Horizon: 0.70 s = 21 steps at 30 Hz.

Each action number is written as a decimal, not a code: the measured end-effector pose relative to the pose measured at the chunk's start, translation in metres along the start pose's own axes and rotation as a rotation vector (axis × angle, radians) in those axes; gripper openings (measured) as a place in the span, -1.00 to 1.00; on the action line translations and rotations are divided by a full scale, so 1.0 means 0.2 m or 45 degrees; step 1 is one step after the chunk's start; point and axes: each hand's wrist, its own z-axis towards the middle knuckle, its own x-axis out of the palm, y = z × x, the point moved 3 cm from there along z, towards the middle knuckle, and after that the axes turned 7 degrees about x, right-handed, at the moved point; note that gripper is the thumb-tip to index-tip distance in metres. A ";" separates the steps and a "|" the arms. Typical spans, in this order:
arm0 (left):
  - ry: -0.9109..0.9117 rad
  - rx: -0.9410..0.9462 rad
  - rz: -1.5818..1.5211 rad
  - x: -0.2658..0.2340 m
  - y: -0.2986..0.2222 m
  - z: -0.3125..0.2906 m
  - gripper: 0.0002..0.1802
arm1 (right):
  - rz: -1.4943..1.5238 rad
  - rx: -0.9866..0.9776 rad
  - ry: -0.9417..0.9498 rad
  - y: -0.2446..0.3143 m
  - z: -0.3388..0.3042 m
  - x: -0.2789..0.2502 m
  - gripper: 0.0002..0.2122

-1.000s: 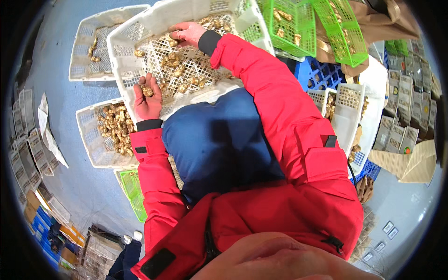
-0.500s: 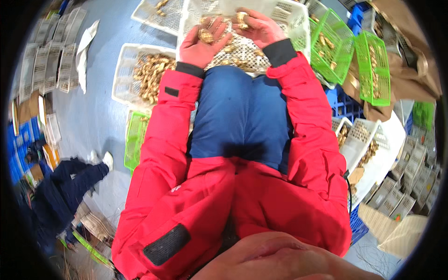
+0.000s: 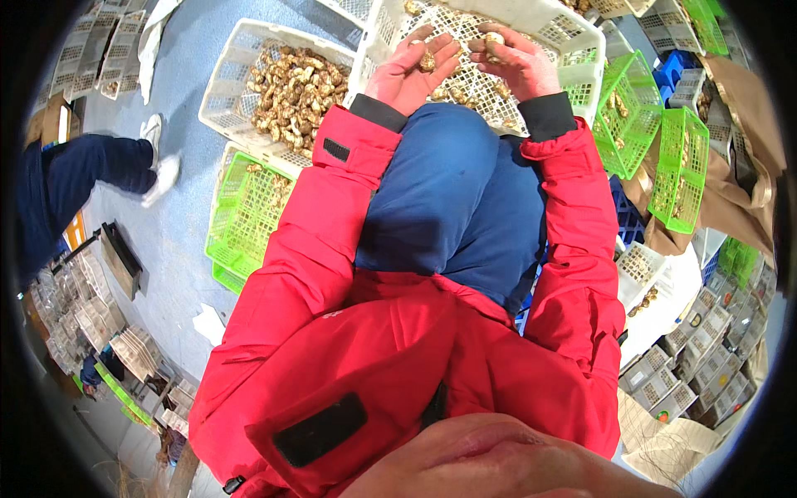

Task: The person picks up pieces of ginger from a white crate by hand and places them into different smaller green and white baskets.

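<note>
Both of my hands are over a white mesh crate (image 3: 591,87) in front of my knees, with several small brown-and-white mushrooms (image 3: 452,93) scattered on its floor. My left hand (image 3: 407,79) is palm up, holding a small brownish mushroom (image 3: 427,61) against its fingers. In my right hand (image 3: 527,70), a pale-topped mushroom (image 3: 495,40) is held between thumb and curled fingers. The two hands are apart from each other. To the left, touching this crate, a second white crate (image 3: 222,75) holds a large heap of mushrooms (image 3: 295,95).
A green basket (image 3: 228,220) with a few mushrooms sits near my left arm. Two more green baskets, one upper (image 3: 610,137) and one lower (image 3: 682,170), stand on the right beside brown cloth (image 3: 760,199). Another person's dark trouser leg (image 3: 91,166) is at far left.
The view has swung so the crates appear further right and the heap shows more fully. The other person's legs have moved up the picture. Both hands still hold mushrooms.
</note>
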 end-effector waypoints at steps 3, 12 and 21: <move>-0.134 0.062 0.315 -0.07 -0.02 -0.04 -0.57 | -0.147 -0.060 -0.084 0.01 -0.01 0.01 -0.64; -0.469 0.117 0.312 -0.39 -0.16 -0.08 -0.70 | 0.334 0.165 -0.032 -0.12 0.14 -0.16 -0.46; -0.233 0.029 -0.129 -0.43 -0.14 -0.04 -0.52 | 0.079 0.069 0.009 -0.12 0.14 -0.11 -0.45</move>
